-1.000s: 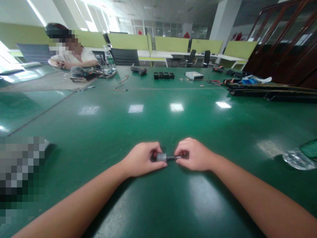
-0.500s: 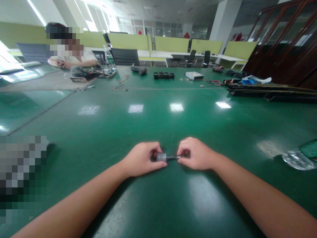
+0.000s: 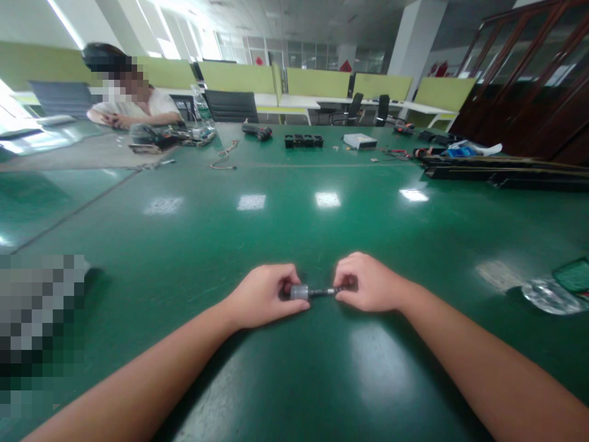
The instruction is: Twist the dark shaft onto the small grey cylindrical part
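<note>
Between my hands, just above or on the green tabletop (image 3: pixel 294 233), lies a short grey cylinder (image 3: pixel 299 292) with a thin dark rod (image 3: pixel 322 291) pointing right. Its exact kind does not show. My left hand (image 3: pixel 267 294) is closed around the cylinder, thumb at the near side and fingers at the far side. At the rod's right end, my right hand (image 3: pixel 368 283) pinches with thumb and fingertips. Those fingers hide the rod's tip.
A clear plastic bottle (image 3: pixel 552 296) lies at the right edge. Across the table are a black block (image 3: pixel 304 141), a white box (image 3: pixel 359 141), a cable (image 3: pixel 224 156) and long black rails (image 3: pixel 506 172). Another person (image 3: pixel 133 104) sits at the far left.
My right hand has shifted slightly right along the rod, so a bit more of the rod shows. My left hand has stayed on the cylinder.
</note>
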{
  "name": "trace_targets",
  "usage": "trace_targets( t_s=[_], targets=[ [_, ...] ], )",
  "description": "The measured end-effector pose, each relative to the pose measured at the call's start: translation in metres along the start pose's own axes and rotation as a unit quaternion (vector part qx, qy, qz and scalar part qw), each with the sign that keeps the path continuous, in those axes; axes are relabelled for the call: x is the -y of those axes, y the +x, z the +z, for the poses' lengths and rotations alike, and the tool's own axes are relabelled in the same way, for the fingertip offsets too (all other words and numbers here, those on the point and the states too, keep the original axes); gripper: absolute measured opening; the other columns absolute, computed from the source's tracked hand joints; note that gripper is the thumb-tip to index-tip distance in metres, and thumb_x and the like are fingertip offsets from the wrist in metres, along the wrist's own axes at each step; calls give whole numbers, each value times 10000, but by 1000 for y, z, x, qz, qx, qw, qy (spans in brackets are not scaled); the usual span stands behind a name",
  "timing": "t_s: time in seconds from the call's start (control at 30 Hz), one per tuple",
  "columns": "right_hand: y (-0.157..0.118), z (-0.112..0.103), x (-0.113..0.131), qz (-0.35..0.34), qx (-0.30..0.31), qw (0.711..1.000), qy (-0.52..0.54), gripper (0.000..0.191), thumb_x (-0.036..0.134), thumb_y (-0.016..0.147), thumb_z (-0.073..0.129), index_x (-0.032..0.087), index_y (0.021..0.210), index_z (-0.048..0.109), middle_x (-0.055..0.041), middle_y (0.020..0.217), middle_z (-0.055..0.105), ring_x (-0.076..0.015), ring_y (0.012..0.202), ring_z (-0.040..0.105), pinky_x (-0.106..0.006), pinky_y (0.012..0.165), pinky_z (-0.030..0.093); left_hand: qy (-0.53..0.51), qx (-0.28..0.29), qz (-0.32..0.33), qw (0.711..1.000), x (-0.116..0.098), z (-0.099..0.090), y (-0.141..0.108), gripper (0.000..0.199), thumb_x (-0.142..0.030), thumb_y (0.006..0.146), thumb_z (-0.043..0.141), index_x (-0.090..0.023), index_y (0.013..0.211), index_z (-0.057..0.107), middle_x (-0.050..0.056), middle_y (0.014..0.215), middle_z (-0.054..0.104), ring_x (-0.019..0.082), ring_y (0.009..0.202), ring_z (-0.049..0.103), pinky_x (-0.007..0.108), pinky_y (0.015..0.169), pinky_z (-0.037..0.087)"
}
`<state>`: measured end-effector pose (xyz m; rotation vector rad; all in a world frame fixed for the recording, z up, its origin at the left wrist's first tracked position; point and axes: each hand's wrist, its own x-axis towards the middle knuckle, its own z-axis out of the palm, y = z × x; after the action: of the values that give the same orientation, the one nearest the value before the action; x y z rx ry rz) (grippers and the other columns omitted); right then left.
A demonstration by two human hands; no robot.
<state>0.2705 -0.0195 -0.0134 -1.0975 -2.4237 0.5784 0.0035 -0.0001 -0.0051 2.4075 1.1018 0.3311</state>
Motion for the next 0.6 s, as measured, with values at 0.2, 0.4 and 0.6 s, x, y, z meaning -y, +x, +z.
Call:
trace_targets(
  t_s=[0.2, 0.4, 0.6],
  targets=[
    [-1, -4, -3, 8, -1, 1000, -7, 70, 189, 713, 747, 185, 746, 685, 13, 714, 680, -141, 688, 599, -294, 755, 419, 1, -2, 2, 1000, 1, 0, -1, 341, -507, 766, 741, -192, 857, 649, -30, 702, 631, 131, 610, 546, 229, 567, 343],
    [-1, -3, -2, 14, 0, 1000, -1, 64, 176, 709, 742, 186, 745, 690, 10, 712, 681, -140, 686, 602, -287, 745, 429, -2, -3, 0, 1000, 1, 0, -1, 346, -511, 767, 741, -190, 858, 647, -24, 725, 647, 134, 630, 560, 228, 572, 347],
    [-1, -4, -2, 13, 1, 1000, 3, 73, 182, 707, 754, 185, 740, 690, 14, 708, 682, -138, 685, 605, -295, 757, 438, 3, -4, 3, 1000, 2, 1, -1, 354, -524, 764, 742, -193, 848, 651, -28, 703, 636, 132, 609, 549, 231, 566, 343]
  ],
)
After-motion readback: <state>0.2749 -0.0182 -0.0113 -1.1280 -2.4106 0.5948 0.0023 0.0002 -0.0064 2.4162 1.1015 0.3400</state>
